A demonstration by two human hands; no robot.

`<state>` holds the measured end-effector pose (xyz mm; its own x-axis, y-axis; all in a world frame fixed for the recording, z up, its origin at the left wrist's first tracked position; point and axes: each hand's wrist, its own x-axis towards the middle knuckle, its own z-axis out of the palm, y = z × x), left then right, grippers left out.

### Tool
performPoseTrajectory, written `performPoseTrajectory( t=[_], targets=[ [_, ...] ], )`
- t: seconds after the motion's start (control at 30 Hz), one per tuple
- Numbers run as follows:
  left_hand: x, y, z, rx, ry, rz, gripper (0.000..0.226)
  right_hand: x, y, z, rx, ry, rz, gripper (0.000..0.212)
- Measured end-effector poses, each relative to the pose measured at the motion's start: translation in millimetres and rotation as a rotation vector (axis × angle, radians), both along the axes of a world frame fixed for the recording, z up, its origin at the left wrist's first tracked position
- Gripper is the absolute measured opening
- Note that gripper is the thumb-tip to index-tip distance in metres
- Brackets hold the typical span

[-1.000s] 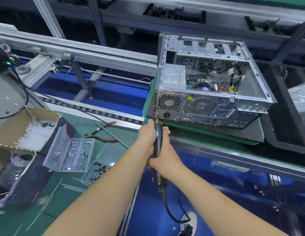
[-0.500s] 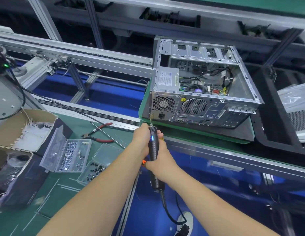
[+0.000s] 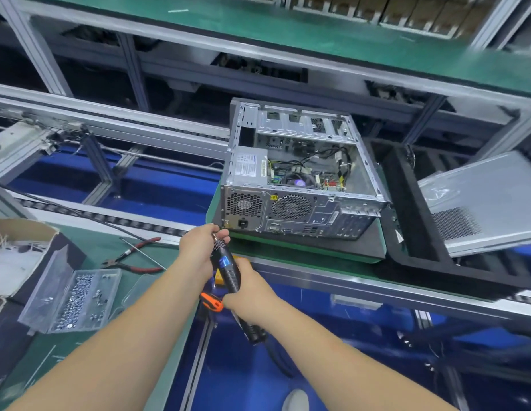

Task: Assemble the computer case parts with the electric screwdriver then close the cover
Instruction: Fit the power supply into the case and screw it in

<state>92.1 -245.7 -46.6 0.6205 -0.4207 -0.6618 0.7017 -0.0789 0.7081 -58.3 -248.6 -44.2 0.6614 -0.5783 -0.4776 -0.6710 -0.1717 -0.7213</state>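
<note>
Hands: two in frame, both on one tool. The left hand (image 3: 199, 247) was up at the tip end with its fingers curled round the nose of the black pen-shaped electric screwdriver (image 3: 228, 269), thumb and fingertips pinched right by the bit. The right hand (image 3: 249, 292) was lower down, wrapped round the middle of the barrel.

Screwdriver: just the one, tilted, tip pointing up-left toward the case, a small blue lit panel on its body, and a black cable trailing off the bottom end. The tip sat just short of the case's lower left rear corner, not touching as far as I could tell.

Case: one silver metal computer case (image 3: 296, 185) lying on its side on a dark pad on the green conveyor pallet, open side up, two round fan grilles on the rear panel facing me.

Cover: one grey metal side panel (image 3: 483, 203) off the case, leaning tilted in a black tray to the right, well apart.

Screw boxes: two clear plastic ones visible, the open one (image 3: 77, 298) full of small silver screws.

Pliers: one red-handled pair (image 3: 136, 256) on the green bench mat.

Other: one orange-handled tool (image 3: 210, 302) just beside the right hand.
</note>
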Motion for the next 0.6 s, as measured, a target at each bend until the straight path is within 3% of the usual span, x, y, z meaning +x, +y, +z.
performPoseTrajectory(
  t=[0.1,0.2,0.6],
  targets=[
    [-1.3,2.1,5.6,0.032,-0.071,-0.043,0.006,-1.4,-5.1,1.0,-0.029,0.002,-0.042,0.036],
    [-0.8,2.4,9.9,0.041,-0.116,-0.069,0.010,-3.2,-9.2,3.6,-0.058,-0.008,-0.055,0.024],
    [23.9,45.8,18.6,0.004,-0.153,-0.108,0.014,21.7,2.0,12.3,-0.159,0.079,0.061,0.025]
  ],
)
